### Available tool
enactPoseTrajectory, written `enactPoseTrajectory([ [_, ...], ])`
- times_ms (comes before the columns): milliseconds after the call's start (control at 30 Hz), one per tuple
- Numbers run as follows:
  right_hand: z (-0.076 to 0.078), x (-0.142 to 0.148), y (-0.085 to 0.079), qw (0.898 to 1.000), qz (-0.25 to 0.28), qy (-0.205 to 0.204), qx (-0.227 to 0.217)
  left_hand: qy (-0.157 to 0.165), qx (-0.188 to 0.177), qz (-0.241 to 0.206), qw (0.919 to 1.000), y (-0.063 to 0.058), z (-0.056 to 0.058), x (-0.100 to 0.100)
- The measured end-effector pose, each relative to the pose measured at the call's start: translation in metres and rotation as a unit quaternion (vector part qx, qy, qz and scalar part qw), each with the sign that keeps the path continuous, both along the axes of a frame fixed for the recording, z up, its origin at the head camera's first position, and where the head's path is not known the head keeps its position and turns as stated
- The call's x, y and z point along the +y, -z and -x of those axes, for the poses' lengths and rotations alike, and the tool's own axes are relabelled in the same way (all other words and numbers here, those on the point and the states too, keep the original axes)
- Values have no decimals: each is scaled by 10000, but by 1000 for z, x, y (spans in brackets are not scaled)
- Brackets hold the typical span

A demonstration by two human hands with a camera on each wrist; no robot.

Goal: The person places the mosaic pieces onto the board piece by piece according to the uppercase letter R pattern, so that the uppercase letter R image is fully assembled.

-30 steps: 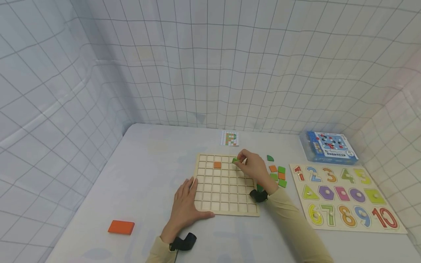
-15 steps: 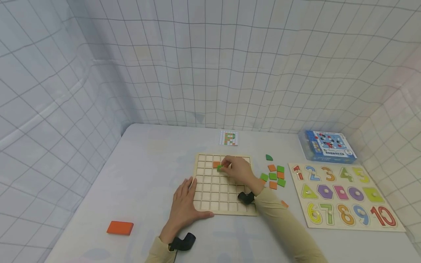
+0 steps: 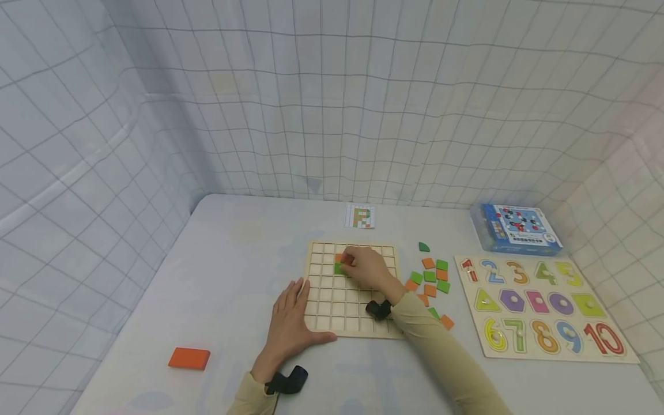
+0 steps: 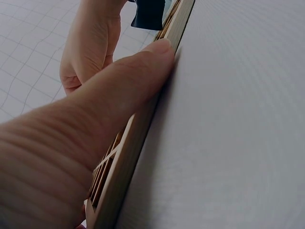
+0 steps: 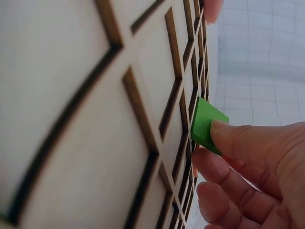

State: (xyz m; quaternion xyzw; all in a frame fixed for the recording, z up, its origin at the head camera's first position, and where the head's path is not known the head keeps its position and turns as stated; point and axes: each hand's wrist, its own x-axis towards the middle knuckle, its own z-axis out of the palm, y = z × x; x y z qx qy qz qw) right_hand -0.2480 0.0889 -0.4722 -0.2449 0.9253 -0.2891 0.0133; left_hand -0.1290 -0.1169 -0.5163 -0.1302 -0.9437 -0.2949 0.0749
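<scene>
A wooden grid board (image 3: 332, 311) lies on the table. My left hand (image 3: 290, 323) rests at its near left corner, fingers straight along the left side and thumb along the front edge. My right hand (image 3: 367, 270) is over the upper part of the board. Between its thumb and fingers is a green square tile (image 5: 206, 121), tilted at the grid surface in the right wrist view. From the head, that green tile (image 3: 338, 269) appears just below an orange square tile (image 3: 338, 257) on the board, which the fingers partly cover.
Loose green and orange tiles (image 3: 430, 276) lie right of the board, with a dark green quarter-circle piece (image 3: 423, 247). A pattern card (image 3: 360, 217) lies behind it. Farther right are a number puzzle board (image 3: 472, 292) and a blue box (image 3: 519, 227). An orange block (image 3: 189, 358) lies left.
My right hand has moved left across the board with the green tile, from the upper right to below the orange tile. The left hand keeps its place.
</scene>
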Motion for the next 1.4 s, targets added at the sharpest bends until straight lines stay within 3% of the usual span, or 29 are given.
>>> enactPoseTrajectory([
  [333,-2,-2,-5,9989,-477,25,-26,-17,164,74,9998,1,2,-1],
  [500,-2,-2,-7,9980,-634,74,45,-19,52,38,10000,1,3,1],
  [767,-1,0,-5,9980,-619,44,-109,-3,15,128,9999,2,3,2],
  [967,-9,4,-8,9977,-504,-200,-402,-4,-91,112,9999,0,2,1],
  [1400,-17,28,-5,9977,-169,-614,243,47,-123,129,9998,3,2,0],
])
